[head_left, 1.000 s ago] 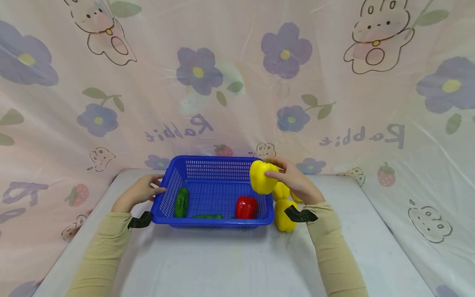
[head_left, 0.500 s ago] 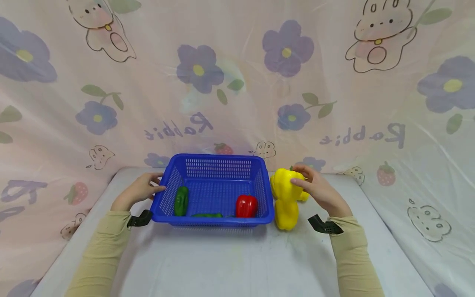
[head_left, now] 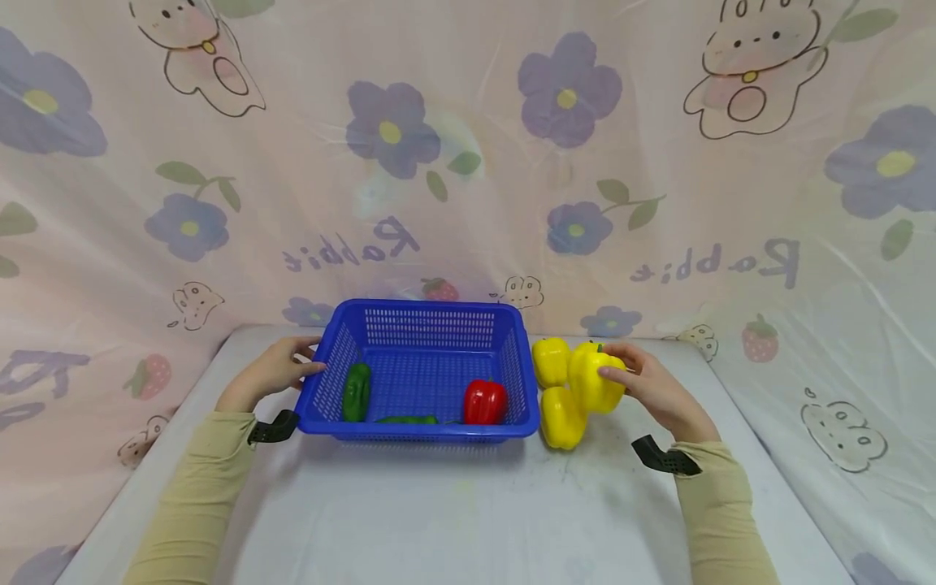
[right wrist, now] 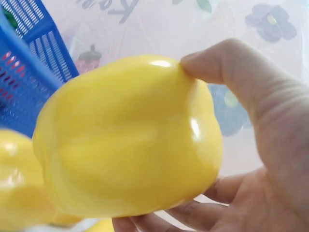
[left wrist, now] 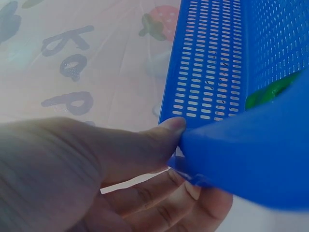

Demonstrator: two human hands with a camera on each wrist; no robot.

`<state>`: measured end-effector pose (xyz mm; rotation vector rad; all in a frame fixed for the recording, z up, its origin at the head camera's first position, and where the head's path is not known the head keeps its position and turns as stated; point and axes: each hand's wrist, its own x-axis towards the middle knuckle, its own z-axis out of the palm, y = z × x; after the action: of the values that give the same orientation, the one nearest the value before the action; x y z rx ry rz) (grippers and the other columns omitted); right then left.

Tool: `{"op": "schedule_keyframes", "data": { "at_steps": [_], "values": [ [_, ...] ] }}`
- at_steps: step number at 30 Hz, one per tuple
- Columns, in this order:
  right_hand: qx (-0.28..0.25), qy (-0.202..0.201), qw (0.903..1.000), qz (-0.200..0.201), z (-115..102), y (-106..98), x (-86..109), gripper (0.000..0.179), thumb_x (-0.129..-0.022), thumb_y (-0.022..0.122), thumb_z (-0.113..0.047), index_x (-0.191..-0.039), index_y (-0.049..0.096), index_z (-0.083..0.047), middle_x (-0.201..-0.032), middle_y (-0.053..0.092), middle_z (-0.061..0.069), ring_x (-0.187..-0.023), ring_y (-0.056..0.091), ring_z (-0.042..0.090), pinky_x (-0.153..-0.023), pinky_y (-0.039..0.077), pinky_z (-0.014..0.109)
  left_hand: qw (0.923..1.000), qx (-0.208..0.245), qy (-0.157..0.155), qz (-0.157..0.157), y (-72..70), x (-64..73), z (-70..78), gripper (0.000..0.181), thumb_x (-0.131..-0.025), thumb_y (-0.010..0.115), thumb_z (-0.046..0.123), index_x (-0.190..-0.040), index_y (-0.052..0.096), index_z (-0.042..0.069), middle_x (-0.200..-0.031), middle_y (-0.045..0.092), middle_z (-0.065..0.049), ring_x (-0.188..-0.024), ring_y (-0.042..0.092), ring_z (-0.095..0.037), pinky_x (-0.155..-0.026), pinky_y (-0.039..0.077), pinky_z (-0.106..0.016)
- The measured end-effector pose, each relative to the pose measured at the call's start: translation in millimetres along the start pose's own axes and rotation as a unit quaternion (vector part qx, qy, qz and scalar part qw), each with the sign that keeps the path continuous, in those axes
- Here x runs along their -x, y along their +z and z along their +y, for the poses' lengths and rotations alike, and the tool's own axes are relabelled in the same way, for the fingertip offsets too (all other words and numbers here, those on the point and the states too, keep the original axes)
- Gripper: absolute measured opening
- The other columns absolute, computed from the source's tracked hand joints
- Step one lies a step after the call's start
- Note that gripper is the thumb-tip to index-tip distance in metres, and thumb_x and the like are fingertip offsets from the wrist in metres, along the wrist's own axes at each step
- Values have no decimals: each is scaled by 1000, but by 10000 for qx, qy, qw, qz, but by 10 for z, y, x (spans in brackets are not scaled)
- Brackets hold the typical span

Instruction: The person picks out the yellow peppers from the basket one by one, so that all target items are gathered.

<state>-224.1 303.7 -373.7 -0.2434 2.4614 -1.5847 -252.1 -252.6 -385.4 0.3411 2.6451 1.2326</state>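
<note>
My left hand grips the left rim of a blue plastic basket, thumb on top and fingers beneath. Inside the basket lie a red bell pepper at the front right, a green pepper at the left and another green pepper along the front wall. To the basket's right, my right hand holds a yellow bell pepper between thumb and fingers. Close beside it are a yellow bell pepper at the back and another yellow bell pepper in front. The held pepper partly hides another yellow one behind it.
Everything stands on a white table. A curtain printed with rabbits and flowers hangs behind and at both sides. A dark wrist mount sticks out from the right sleeve, and a similar mount from the left.
The right hand has carried the yellow bell pepper from above the basket's right rim rightward and down, beside the other yellow peppers. The left hand keeps its grip on the basket.
</note>
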Motion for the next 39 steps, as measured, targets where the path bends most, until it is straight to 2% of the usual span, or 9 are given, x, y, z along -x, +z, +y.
{"op": "schedule_keyframes", "data": {
  "at_steps": [8,14,23,33,39],
  "values": [
    [179,353,9992,62,167,-94,85,71,-95,60,-34,-143,27,7,-145,29,27,-126,37,41,-104,33,57,10000,-10,0,-1,2,6,10,58,-95,56,4,-140,27,-18,-116,49,-36,-86,65,-32,-66,58,-39],
    [281,568,9980,48,324,-157,123,76,-94,60,-38,-144,25,8,-145,30,28,-125,39,40,-103,36,55,10000,7,4,20,3,10,0,57,-95,56,3,-140,28,-18,-115,50,-36,-85,64,-31,-66,58,-39],
    [537,812,9952,10,576,-226,163,74,-94,60,-40,-142,30,8,-141,35,27,-123,41,39,-101,39,54,10000,-51,-15,26,5,12,13,58,-96,56,5,-141,28,-17,-116,50,-35,-86,64,-31,-66,58,-39],
    [567,1106,9920,-234,754,-116,138,76,-92,61,-41,-141,31,8,-141,36,28,-120,43,37,-98,41,53,10000,-21,23,52,-4,-9,1,58,-95,56,5,-141,28,-17,-115,51,-35,-85,64,-30,-66,58,-38],
    [581,1142,9915,-202,815,-56,115,76,-91,63,-41,-140,33,8,-140,37,28,-119,44,37,-97,42,52,10000,-19,-33,40,0,-10,-15,58,-95,57,5,-141,28,-16,-116,50,-35,-84,65,-30,-67,58,-38]
  ]
}}
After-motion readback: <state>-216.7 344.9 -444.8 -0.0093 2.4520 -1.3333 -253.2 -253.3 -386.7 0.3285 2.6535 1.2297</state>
